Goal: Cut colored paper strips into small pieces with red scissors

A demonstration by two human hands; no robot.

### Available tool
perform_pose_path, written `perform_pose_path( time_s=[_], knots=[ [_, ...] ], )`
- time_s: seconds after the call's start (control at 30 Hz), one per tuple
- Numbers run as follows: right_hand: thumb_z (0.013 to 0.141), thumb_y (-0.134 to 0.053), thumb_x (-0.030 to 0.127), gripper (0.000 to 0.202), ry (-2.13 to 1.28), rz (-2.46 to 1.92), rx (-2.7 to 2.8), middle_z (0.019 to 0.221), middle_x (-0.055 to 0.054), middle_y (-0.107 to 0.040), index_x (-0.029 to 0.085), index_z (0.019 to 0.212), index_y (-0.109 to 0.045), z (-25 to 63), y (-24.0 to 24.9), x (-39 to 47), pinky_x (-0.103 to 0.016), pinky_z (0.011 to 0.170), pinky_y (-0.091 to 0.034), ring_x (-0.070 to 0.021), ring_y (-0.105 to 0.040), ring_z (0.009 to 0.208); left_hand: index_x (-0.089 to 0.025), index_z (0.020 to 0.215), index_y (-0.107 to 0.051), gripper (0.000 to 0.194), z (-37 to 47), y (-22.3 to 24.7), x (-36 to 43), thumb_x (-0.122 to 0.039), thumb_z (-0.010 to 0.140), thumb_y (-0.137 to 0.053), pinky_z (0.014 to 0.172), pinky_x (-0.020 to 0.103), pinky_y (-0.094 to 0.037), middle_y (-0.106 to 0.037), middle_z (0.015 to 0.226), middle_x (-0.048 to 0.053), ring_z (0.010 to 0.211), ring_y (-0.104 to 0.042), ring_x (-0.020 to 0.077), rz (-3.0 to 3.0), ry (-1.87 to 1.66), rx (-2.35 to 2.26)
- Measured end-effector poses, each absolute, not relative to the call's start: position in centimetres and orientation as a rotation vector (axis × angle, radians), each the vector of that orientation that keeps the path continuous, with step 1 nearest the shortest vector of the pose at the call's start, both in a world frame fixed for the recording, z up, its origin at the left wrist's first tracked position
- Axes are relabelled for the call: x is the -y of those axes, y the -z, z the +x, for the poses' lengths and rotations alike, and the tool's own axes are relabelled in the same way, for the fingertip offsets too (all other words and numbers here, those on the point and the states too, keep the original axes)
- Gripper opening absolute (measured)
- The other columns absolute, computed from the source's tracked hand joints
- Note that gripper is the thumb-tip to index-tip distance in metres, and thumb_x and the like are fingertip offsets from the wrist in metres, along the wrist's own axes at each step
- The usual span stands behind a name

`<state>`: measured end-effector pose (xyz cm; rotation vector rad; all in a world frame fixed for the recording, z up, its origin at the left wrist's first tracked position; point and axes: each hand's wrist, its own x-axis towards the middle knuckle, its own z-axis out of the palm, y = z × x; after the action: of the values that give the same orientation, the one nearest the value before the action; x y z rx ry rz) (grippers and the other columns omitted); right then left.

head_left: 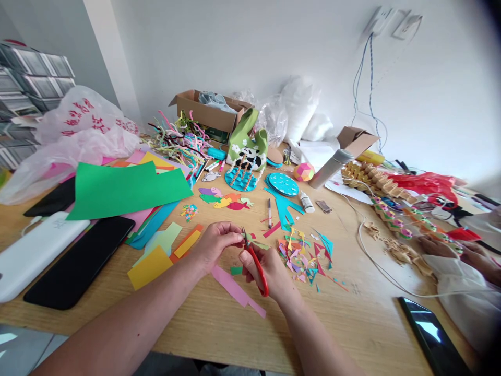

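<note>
My right hand (pixel 274 274) is closed around red-handled scissors (pixel 259 269), their dark blades pointing up and away from me. Beside the blade tips, the thumb and fingers of my left hand (pixel 221 243) are pinched together on what looks like a small piece of light green paper, mostly hidden by the fingers. Beneath my hands lies a pink paper strip (pixel 230 286). Paper scraps in many colours (pixel 299 256) are heaped to the right. Several paper fish cutouts (pixel 225 201) lie beyond my hands, near a small pile of tiny paper bits (pixel 189 212).
Green paper (pixel 125 190) tops a stack on the left, by a black phone (pixel 82 263) and a white power bank (pixel 41 253). Blue discs (pixel 282 185), a pen (pixel 270 213) and a small bottle (pixel 307 202) lie ahead. At right are another person's hands (pixel 434 245), a cable (pixel 376 261) and another phone (pixel 430 334).
</note>
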<state>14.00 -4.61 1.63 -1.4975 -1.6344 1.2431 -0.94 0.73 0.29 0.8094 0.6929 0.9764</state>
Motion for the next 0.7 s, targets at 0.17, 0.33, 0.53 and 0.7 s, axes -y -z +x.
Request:
perform_pose_path(
  time_s=[0.17,0.33,0.53,0.7],
  knots=[
    [0.081,-0.058,0.06,0.045,-1.27,-1.476,1.617,0.051,0.002,-0.052,0.016,0.071,-0.052,14.01,-1.63,4.67,-0.018,0.039,-0.035,-0.0097,-0.05,0.042,-0.013,0.065,-0.064,0.011,-0.96,-0.65,-0.7,-0.019,0.061,-0.072,0.066,0.026,-0.044,-0.065,0.066,0.002,0.063,-0.059,0.0122,0.799,-0.971,-0.698],
    [0.078,-0.062,0.06,0.046,-1.28,-1.509,1.599,0.05,0.002,-0.052,0.017,0.065,-0.049,13.92,-1.86,4.6,-0.018,0.038,-0.035,-0.0101,-0.051,0.041,-0.013,0.064,-0.064,0.012,-0.93,-0.76,-0.7,-0.019,0.06,-0.072,0.067,0.027,-0.045,-0.065,0.066,0.002,0.063,-0.059,0.0129,0.8,-0.973,-0.699],
    [0.076,-0.064,0.059,0.046,-1.292,-1.51,1.566,0.049,0.002,-0.052,0.017,0.063,-0.047,13.93,-2.0,4.62,-0.018,0.037,-0.033,-0.0093,-0.05,0.04,-0.013,0.064,-0.064,0.011,-0.9,-0.65,-0.67,-0.02,0.062,-0.072,0.067,0.027,-0.045,-0.065,0.066,0.002,0.065,-0.06,0.0133,0.809,-0.976,-0.689],
    [0.076,-0.063,0.061,0.048,-1.288,-1.531,1.582,0.05,0.0,-0.054,0.017,0.062,-0.049,13.92,-1.97,4.51,-0.019,0.038,-0.033,-0.0099,-0.051,0.04,-0.013,0.066,-0.064,0.012,-0.89,-0.69,-0.63,-0.02,0.062,-0.073,0.066,0.026,-0.045,-0.065,0.067,0.002,0.065,-0.06,0.0133,0.813,-0.96,-0.7]
  ],
)
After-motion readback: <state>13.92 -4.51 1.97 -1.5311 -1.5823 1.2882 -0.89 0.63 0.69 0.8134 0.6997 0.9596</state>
